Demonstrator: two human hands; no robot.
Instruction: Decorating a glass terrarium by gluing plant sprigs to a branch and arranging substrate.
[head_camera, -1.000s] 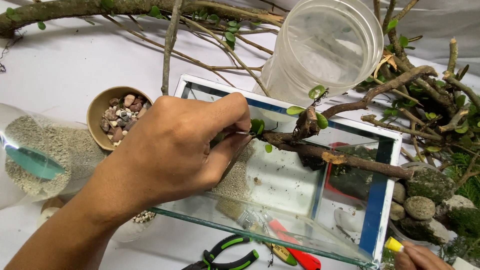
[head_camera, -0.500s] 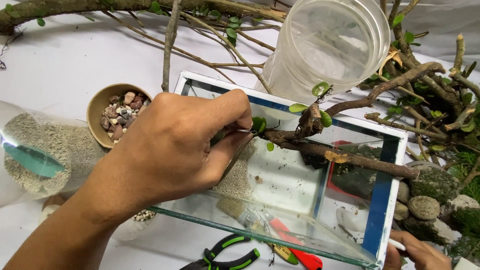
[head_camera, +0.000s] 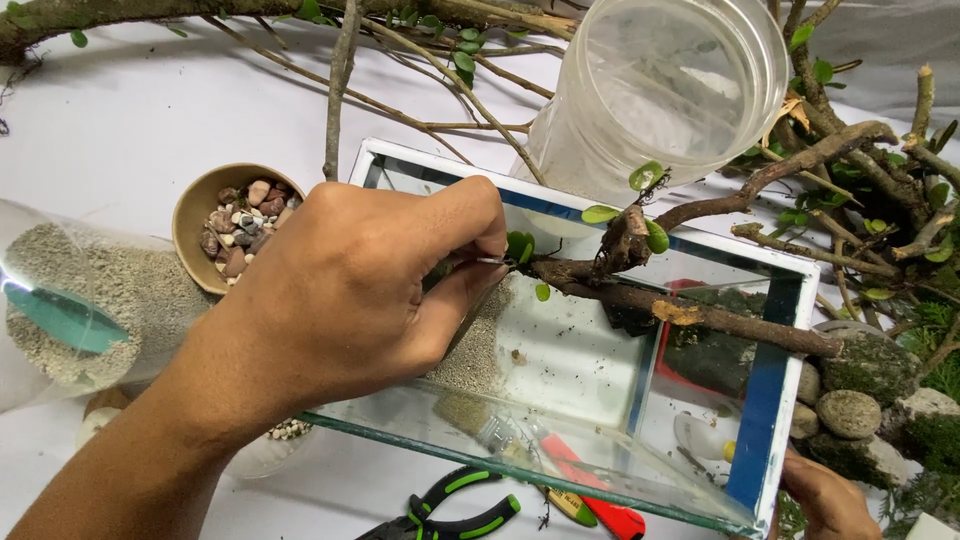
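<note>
One glass tank (head_camera: 770, 400) is seen on the white table (head_camera: 130, 120), with one branch (head_camera: 700, 318) laid across it. The left hand (head_camera: 350, 290) is pinched shut on thin tweezers (head_camera: 488, 262) at the branch's leafy end. The right hand (head_camera: 825, 495), lately holding a yellow-capped tube at the tank's corner, has been moved behind the glass; its grip cannot be made out. One bowl of pebbles (head_camera: 235, 225) and two clear jars are counted.

White tabletop (head_camera: 130, 120) with glass tank (head_camera: 600, 400)

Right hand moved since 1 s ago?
Yes. The right hand shifted left against the glass tank corner; its yellow cap now shows behind the glass.
</note>
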